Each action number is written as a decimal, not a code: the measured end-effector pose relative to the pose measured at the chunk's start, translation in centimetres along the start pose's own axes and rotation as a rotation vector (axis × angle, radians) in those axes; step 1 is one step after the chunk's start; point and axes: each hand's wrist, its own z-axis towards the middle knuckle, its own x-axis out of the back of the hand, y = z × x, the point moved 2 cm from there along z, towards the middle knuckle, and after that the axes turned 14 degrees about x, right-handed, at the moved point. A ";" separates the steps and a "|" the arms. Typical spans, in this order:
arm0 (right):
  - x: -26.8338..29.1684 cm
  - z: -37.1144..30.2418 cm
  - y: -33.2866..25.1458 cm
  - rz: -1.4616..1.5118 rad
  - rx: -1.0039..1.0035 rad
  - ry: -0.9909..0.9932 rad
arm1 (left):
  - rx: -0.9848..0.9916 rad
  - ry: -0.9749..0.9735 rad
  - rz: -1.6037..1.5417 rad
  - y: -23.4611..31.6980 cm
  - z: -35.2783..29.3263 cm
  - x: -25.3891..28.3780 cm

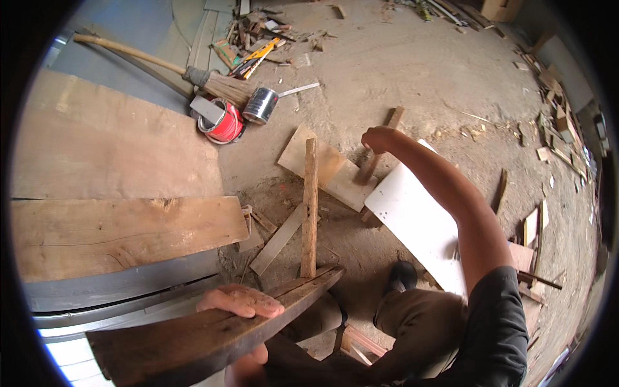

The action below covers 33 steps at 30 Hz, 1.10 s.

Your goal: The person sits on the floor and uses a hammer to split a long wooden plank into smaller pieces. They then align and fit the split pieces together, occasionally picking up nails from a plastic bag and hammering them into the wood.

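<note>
Dark wooden plank: in the head view, it lies slanted at lower left, clamped between our left hand's fingers above and thumb below. For control, we should keep that grip firm and balanced. Our right hand appears closed around a brown wooden strip, though blur obscures contact. Wood scraps litter the dusty floor; a broom and red bucket occupy the upper left.

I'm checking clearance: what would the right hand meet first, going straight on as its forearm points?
Perhaps the pale stick by the can, beyond the floor ahead of the right hand; depth is unclear, so it may pass above.
</note>
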 end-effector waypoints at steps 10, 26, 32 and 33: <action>-2.5 8.3 -2.8 -0.126 0.438 -0.485 | 0.021 0.117 -0.127 -1.2 0.0 3.3; -2.8 5.8 -0.5 -0.215 0.158 -0.080 | -0.031 0.352 -0.090 -1.9 0.0 1.1; 8.3 -7.3 -5.8 0.079 0.216 0.746 | -0.173 0.499 -0.163 -2.5 0.1 -2.2; 8.6 -9.8 -7.6 0.084 0.243 0.972 | -0.151 0.517 -0.158 -2.3 -0.4 -2.8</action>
